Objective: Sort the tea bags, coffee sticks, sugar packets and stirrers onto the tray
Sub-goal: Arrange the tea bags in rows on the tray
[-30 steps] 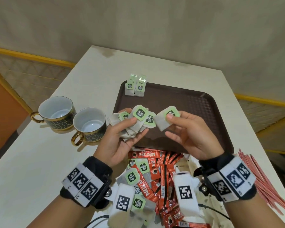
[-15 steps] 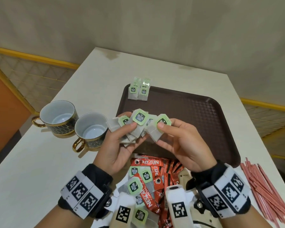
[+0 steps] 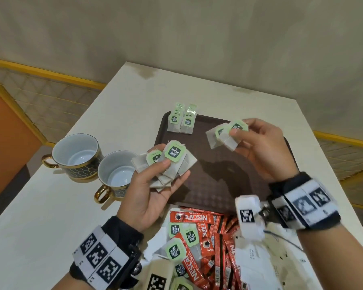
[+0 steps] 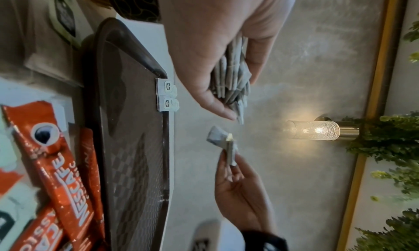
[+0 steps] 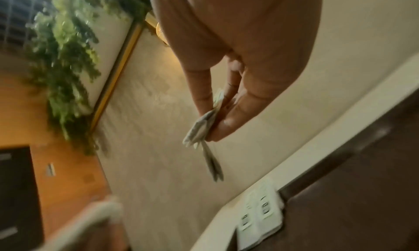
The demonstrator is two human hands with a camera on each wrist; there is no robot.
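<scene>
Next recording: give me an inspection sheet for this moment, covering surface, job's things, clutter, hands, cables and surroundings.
Surface: pale table; brown tray lies on it.
Job's things: two small stacks of tea bags at the tray's far left corner; mixed heap of coffee sticks and tea bags off the tray's near edge. Stirrers: nothing seen. Sugar packets: cannot tell.
Clutter: two empty cups left of the tray.
Hands: left hand holds a fan of tea bags; right hand pinches a couple of tea bags above the tray.
Cables: thin cable below the right wrist.
Surroundings: beige wall; wall lamp; green plants.
</scene>
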